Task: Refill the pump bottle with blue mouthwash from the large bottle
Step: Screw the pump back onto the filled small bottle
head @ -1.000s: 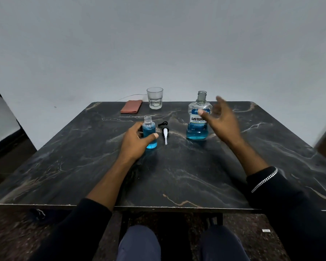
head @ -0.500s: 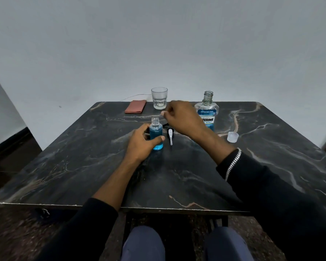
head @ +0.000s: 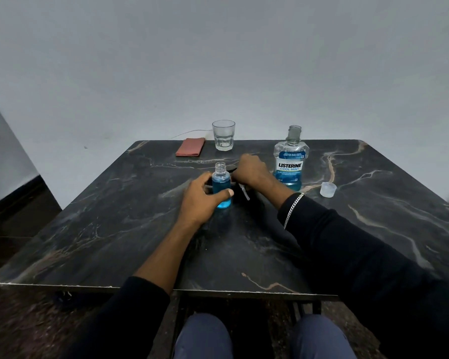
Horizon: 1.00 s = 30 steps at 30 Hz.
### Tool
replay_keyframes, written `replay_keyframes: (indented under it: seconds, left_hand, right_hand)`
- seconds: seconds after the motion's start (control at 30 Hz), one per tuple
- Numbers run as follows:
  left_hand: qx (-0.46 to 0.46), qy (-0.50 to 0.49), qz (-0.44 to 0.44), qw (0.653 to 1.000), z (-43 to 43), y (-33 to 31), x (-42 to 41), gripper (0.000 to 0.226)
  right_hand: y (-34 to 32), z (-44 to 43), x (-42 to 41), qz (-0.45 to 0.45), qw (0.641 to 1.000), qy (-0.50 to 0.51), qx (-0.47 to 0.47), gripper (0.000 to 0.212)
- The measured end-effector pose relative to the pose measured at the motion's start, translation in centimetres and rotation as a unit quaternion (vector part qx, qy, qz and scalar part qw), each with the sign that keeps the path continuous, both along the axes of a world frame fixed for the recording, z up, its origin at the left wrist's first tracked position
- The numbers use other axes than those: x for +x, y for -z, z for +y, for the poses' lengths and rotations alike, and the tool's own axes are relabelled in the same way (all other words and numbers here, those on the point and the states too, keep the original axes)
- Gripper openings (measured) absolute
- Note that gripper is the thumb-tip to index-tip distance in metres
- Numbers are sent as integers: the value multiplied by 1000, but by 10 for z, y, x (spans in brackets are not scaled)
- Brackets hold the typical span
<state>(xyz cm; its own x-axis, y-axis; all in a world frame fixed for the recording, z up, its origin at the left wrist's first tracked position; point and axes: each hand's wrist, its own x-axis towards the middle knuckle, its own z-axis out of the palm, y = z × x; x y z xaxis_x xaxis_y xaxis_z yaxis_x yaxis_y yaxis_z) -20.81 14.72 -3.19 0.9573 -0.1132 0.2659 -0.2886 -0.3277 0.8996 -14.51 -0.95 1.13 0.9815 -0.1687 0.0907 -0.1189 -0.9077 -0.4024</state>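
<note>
Near the middle of the tabletop (head: 244,255) the left hand (head: 201,202) grips the open pump bottle (head: 221,189), upright and mostly full of blue liquid; just right of it the right hand (head: 252,172) curls its fingers round the black pump (head: 245,194), its white tube poking out beneath the palm; toward the right edge lies a clear cap (head: 328,189); behind the right hand stands the uncapped large bottle (head: 290,161); along the far edge sit a glass (head: 223,136) and a folded reddish cloth (head: 189,147).

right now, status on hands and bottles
Left hand grips pump bottle, mostly full. Right hand over pump, grip hidden. Large bottle uncapped, cap aside.
</note>
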Motion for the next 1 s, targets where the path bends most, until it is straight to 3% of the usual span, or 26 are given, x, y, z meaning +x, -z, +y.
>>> replay_keyframes:
  seconds: [0.17,0.3,0.43,0.6,1.0]
  left_hand:
    - [15,8,4,1000,0,1,3,46]
    - [22,21,7,1000,-1,3,3,44]
    - [37,32,-7,999,-1,4,3,45]
    - [47,48,-25,997,-3,5,1,46]
    - [41,56,-42,997,-3,8,4,45]
  right_hand:
    - [-28,-10,-17,-101,981,-18,166,31]
    - [-63,-17,-42,-209,929,-101,290,28]
    - [-86,-18,-58,-261,865,-161,397,19]
    - [-92,-16,-67,-280,841,-208,414,15]
    - [-50,-16,-71,-211,884,-234,346,17]
